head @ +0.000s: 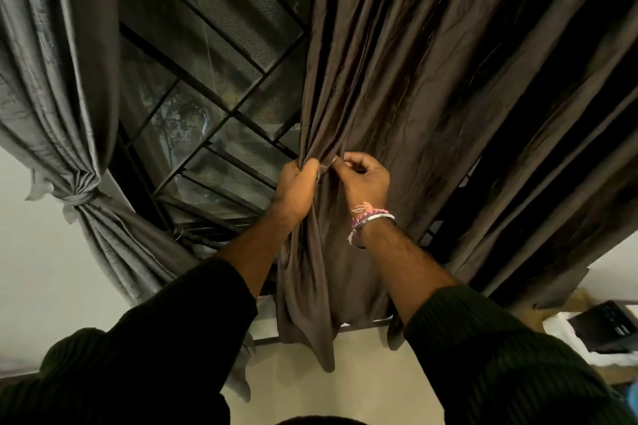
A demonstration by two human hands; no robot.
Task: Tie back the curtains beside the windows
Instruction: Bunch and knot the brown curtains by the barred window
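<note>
A brown curtain hangs over the right half of the window. My left hand grips a gathered bunch of its left edge. My right hand is right beside it, pinching a thin grey tie strip that runs between the two hands. The strip's far end is hidden behind the fabric. On the left, a grey curtain is gathered and bound with a knotted grey tie.
The window has a dark metal grille with mesh behind it. A pale wall lies below the window. At the lower right stands a dark boxy object on a white surface.
</note>
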